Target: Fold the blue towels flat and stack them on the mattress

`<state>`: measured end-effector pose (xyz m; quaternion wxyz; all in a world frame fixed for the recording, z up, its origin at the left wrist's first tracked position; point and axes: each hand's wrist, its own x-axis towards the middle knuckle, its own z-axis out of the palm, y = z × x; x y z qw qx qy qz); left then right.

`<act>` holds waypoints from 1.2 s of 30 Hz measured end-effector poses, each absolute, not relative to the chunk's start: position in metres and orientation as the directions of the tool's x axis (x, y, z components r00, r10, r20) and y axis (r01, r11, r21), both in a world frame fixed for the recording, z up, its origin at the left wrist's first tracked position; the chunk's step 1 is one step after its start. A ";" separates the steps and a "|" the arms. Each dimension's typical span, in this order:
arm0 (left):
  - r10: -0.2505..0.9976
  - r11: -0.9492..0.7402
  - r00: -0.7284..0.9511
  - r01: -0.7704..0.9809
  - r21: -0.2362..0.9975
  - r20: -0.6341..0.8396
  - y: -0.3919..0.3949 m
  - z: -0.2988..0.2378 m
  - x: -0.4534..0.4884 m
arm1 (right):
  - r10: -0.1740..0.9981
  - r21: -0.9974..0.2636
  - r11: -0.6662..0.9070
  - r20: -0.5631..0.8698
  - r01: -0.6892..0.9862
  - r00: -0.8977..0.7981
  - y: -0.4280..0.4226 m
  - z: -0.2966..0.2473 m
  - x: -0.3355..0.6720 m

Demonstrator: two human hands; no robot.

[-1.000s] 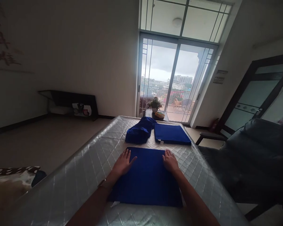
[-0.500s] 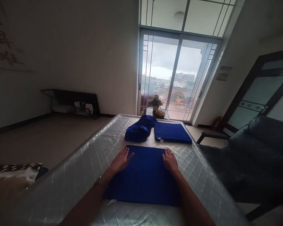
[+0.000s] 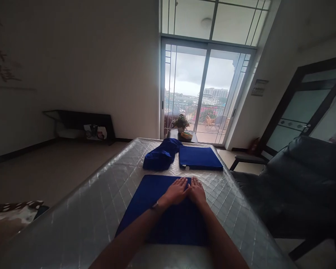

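A flat, folded blue cloth [image 3: 137, 203] lies in front of me on a table with a silvery quilted cover [image 3: 89, 213]. Resting on the cloth's far right part is my left hand [image 3: 177, 190], fingers stretched out flat. Beside it, at the right edge, my right hand [image 3: 197, 189] also lies flat with its fingers extended. The two hands touch or nearly touch at the thumbs. Farther back sits a neatly folded blue cloth [image 3: 201, 157] with a small white tag. To its left is a crumpled heap of blue cloth [image 3: 161, 155]. My forearms hide part of the near cloth.
A dark padded chair [image 3: 299, 186] stands along the table's right side. Beyond the far edge, a potted plant [image 3: 181, 122] stands on a small table before a sliding glass door [image 3: 210, 89]. A patterned fabric item [image 3: 16, 215] is at lower left.
My left hand has slid right across the near cloth, from its left edge to beside my right hand. The right hand stays at the right edge. The view has shifted slightly.
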<state>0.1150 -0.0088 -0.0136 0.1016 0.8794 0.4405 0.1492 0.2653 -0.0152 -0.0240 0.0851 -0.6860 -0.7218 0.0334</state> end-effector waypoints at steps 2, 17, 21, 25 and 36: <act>0.783 -0.621 0.588 0.711 0.331 0.205 -0.004 -0.017 0.141 | 0.994 -0.129 0.088 0.075 0.988 -0.079 -0.015 -0.027 0.267; 0.868 -0.496 0.445 0.792 0.356 0.218 0.012 -0.043 0.117 | 0.994 -0.161 0.062 0.097 0.985 -0.047 -0.014 -0.027 0.265; 0.886 -0.464 0.418 0.814 0.349 0.203 0.014 -0.044 0.101 | 0.995 -0.182 0.042 0.094 0.982 -0.026 -0.014 -0.024 0.264; 0.899 -0.437 0.402 0.831 0.344 0.173 0.015 -0.043 0.085 | 0.997 -0.198 0.026 0.078 0.980 -0.010 -0.013 -0.025 0.263; 0.925 -0.380 0.355 0.862 0.334 0.138 0.017 -0.045 0.026 | 0.998 -0.202 0.015 0.060 0.979 -0.003 -0.010 -0.029 0.264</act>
